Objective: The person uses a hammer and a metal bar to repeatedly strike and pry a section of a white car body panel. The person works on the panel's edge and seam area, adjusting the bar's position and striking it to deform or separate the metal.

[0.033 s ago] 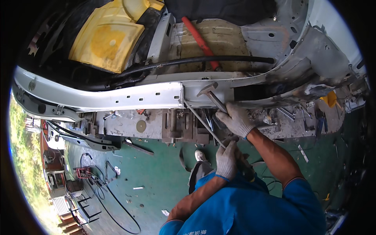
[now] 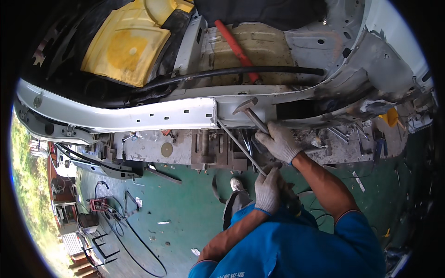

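Note:
In a pale knitted glove, my right hand (image 2: 281, 142) is wrapped round the handle of a hammer (image 2: 252, 114). The hammer's head is raised beside the end of a white sill panel (image 2: 174, 114) on a car body. Closer to my body, my gloved left hand (image 2: 268, 191) grips a long thin metal bar (image 2: 240, 145). This bar slants up and to the left, its far tip at the lower corner of the panel's cut end. Hammer and bar look apart from each other. My fingers partly hide the bar's near end.
Beneath the sill runs a metal bench (image 2: 181, 148) with a bolted clamp (image 2: 205, 148) and scattered hand tools. A red tube (image 2: 234, 46) and a black bar (image 2: 222, 72) lie inside the body. Hoses (image 2: 134, 231) and a flat strip (image 2: 164, 175) lie on the green floor.

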`<action>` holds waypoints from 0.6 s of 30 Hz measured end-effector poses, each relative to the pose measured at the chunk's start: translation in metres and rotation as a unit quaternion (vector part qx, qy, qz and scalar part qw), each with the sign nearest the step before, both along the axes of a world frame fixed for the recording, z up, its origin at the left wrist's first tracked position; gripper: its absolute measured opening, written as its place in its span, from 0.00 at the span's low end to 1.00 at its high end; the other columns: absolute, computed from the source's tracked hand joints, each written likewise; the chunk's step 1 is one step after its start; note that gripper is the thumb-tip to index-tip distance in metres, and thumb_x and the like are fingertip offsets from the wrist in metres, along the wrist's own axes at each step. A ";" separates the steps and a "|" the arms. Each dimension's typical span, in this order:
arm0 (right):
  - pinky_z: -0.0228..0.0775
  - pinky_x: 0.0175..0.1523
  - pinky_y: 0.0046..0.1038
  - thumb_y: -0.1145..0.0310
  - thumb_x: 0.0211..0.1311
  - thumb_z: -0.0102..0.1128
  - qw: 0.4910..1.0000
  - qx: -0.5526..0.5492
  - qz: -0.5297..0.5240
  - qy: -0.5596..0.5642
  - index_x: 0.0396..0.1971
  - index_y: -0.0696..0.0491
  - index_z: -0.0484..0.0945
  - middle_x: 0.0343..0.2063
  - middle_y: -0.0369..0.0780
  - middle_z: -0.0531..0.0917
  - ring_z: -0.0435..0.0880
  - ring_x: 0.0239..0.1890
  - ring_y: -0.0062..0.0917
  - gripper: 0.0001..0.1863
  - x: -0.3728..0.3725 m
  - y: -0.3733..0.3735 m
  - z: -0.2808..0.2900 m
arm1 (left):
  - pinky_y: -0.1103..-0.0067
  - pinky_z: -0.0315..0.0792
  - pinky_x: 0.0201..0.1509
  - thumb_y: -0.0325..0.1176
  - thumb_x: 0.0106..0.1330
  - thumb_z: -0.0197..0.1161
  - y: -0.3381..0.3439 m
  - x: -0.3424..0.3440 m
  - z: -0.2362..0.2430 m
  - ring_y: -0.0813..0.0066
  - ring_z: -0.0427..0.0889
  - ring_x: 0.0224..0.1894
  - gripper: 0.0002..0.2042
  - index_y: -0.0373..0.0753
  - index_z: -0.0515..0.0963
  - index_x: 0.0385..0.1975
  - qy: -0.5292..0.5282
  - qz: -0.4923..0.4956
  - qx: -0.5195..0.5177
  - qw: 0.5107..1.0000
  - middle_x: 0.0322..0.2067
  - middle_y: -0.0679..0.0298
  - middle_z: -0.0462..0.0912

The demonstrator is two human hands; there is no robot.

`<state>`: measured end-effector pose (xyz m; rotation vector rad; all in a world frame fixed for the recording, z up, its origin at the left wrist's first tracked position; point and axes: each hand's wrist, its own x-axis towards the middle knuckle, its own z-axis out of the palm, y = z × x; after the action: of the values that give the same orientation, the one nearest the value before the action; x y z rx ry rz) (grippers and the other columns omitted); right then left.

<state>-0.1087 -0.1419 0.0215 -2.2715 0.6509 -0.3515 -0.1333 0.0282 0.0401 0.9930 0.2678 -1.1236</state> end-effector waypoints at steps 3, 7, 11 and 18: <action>0.74 0.41 0.54 0.47 0.72 0.65 1.000 0.004 0.002 0.001 0.36 0.57 0.77 0.27 0.55 0.83 0.85 0.35 0.57 0.24 0.003 0.001 0.006 | 0.69 0.82 0.32 0.34 0.83 0.55 0.004 0.001 0.006 0.75 0.70 0.20 0.14 0.32 0.76 0.59 0.002 0.002 0.005 1.000 0.22 0.67 0.69; 0.75 0.37 0.54 0.48 0.72 0.65 0.999 -0.039 0.025 0.018 0.35 0.56 0.77 0.24 0.52 0.83 0.86 0.31 0.55 0.23 0.018 0.009 0.018 | 0.69 0.81 0.31 0.35 0.83 0.55 0.006 0.001 0.008 0.75 0.70 0.20 0.13 0.32 0.76 0.58 -0.006 0.002 0.015 1.000 0.22 0.67 0.69; 0.77 0.34 0.52 0.48 0.73 0.65 0.994 -0.110 0.021 0.003 0.36 0.54 0.76 0.22 0.51 0.83 0.87 0.28 0.53 0.22 0.036 0.020 0.031 | 0.69 0.81 0.31 0.35 0.83 0.56 0.004 0.000 0.006 0.75 0.70 0.20 0.13 0.33 0.76 0.57 -0.003 0.012 0.017 1.000 0.21 0.67 0.69; 0.80 0.29 0.50 0.52 0.76 0.61 0.982 -0.164 0.064 0.066 0.38 0.56 0.76 0.21 0.49 0.85 0.88 0.25 0.49 0.20 0.045 0.022 0.041 | 0.68 0.81 0.32 0.35 0.83 0.55 0.006 0.001 0.007 0.75 0.69 0.19 0.14 0.33 0.76 0.58 0.000 0.009 0.014 1.000 0.21 0.67 0.69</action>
<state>-0.0632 -0.1204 0.0624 -2.6565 0.5416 -0.2620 -0.1323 0.0340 0.0475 1.0132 0.2927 -1.1056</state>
